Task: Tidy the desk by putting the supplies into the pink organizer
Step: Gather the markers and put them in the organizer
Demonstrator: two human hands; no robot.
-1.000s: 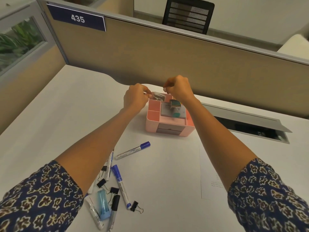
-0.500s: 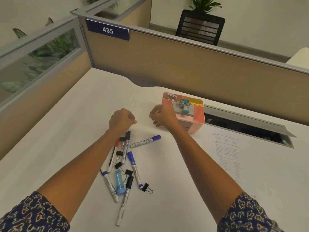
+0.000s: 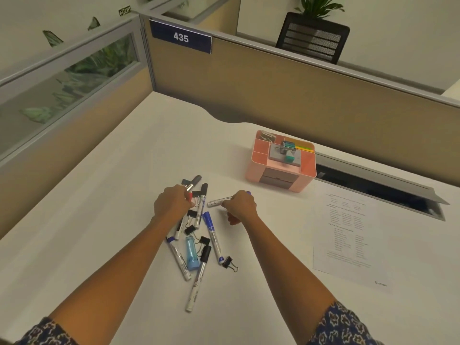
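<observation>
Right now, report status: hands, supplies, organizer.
Left hand closing on markers in the pile. Right hand gripping a blue-capped marker. Pink organizer partly filled, path clear.

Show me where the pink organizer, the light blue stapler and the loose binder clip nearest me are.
pink organizer (image 3: 256, 170), head view, on its left outer wall.
light blue stapler (image 3: 191, 255), head view, mid-body, in the pile.
binder clip (image 3: 227, 261), head view, on its black body.

A blue nameplate (image 3: 181, 36) on top of the cubicle partition (image 3: 273, 95) reads "435" in white. A small green sign (image 3: 124, 11) on the far wall reads "EXIT". The printed sheet (image 3: 348, 235) on the bench carries text too small to read.
</observation>
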